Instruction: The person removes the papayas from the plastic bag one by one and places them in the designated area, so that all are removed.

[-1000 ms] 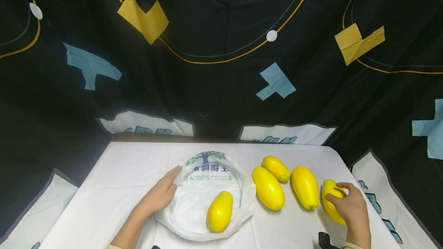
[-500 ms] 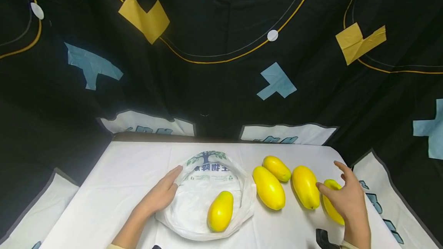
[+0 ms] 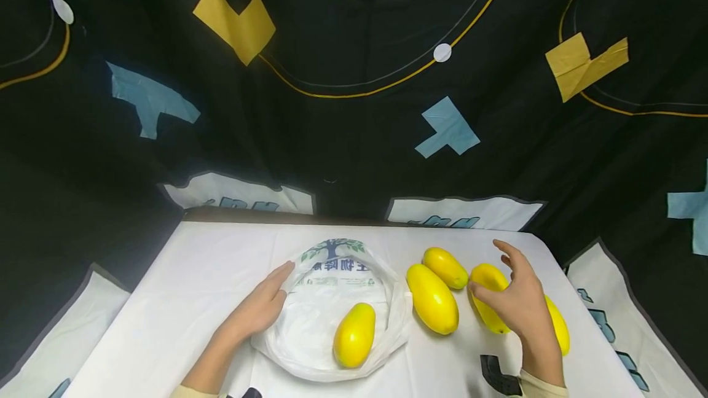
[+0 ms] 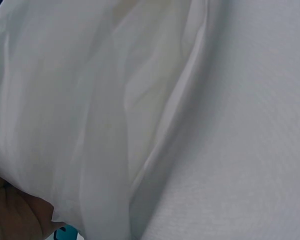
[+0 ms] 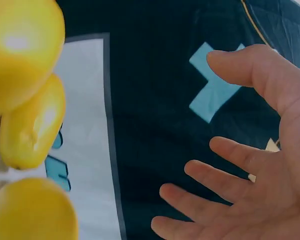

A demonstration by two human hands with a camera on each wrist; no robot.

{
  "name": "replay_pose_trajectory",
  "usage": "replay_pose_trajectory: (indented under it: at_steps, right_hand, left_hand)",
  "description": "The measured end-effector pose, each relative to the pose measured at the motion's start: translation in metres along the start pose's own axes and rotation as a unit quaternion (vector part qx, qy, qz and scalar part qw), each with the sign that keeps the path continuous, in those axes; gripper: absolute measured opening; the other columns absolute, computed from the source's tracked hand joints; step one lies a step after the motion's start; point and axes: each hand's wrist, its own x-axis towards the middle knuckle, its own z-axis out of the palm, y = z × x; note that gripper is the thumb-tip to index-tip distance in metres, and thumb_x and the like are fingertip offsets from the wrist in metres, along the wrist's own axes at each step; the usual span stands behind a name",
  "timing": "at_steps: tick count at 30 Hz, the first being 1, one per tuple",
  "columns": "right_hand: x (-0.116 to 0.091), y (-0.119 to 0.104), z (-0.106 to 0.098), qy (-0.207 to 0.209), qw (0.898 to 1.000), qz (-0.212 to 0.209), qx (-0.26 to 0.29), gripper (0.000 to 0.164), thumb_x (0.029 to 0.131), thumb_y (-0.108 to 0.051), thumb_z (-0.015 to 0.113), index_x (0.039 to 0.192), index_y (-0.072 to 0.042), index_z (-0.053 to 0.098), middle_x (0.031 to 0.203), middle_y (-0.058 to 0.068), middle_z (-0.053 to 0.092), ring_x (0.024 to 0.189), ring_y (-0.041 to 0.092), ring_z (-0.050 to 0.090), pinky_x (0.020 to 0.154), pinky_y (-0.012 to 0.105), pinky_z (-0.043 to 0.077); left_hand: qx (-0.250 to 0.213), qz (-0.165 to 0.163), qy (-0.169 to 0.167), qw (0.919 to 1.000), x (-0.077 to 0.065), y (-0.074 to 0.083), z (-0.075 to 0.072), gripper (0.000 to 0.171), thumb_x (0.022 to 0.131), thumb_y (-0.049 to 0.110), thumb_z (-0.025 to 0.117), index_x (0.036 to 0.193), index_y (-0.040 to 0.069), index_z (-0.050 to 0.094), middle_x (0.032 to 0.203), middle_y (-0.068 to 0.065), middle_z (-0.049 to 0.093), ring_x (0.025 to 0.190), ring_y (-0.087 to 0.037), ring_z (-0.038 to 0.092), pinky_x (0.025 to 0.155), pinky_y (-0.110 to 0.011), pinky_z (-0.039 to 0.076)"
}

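Note:
A white plastic bag (image 3: 323, 358) with a printed tree lies with its mouth spread, and one smooth yellow fruit, papaya-like (image 3: 354, 335), rests inside it. My left hand (image 3: 259, 306) lies along the bag's left rim with fingers extended against the plastic. In the left wrist view, the bag's folds hide most of that hand (image 4: 20, 212). My right hand (image 3: 519, 296) holds nothing, thumb and fingers spread wide. In the head view it overlaps a third yellow fruit (image 3: 487, 306) and partly hides another yellow fruit (image 3: 558, 324) at its right.
Two more yellow fruits, a larger one (image 3: 432, 298) and a smaller one (image 3: 445, 268), lie close together right of the bag. The white-covered table (image 3: 221, 250) ends at a dark curtain (image 3: 332, 152) behind. A black strap piece (image 3: 498, 375) shows by the right wrist.
My right hand has lifted off the rightmost fruit, opened its fingers and moved left over the neighbouring fruit. My left hand and the bag keep their places; the head view has shifted slightly.

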Motion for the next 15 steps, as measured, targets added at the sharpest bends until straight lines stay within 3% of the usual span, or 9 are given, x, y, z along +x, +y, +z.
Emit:
replay_pose_trajectory:
  at_steps: [6, 15]
  right_hand:
    - [0.003, -0.014, 0.010, -0.020, 0.998, -0.051, 0.023, 0.090, 0.073, -0.023, 0.085, 0.148, -0.015, 0.036, 0.151, 0.014, 0.035, 0.131, 0.043, 0.041, 0.103, 0.064, 0.036]
    - [0.005, -0.034, 0.034, -0.054, 0.991, -0.093, 0.078, 0.083, 0.072, -0.021, 0.085, 0.143, -0.020, 0.043, 0.148, 0.004, 0.040, 0.130, 0.033, 0.045, 0.107, 0.055, 0.038]
  left_hand:
    - [0.003, 0.003, -0.002, 1.0000, -0.001, 0.001, -0.001, 0.053, 0.098, 0.004, 0.035, 0.150, -0.003, 0.030, 0.155, -0.022, 0.027, 0.143, -0.039, 0.023, 0.117, -0.051, 0.017]
    - [-0.003, 0.008, -0.004, 1.0000, 0.000, 0.002, -0.002, 0.053, 0.098, 0.001, 0.035, 0.150, -0.005, 0.029, 0.155, -0.023, 0.027, 0.143, -0.040, 0.022, 0.117, -0.051, 0.016]
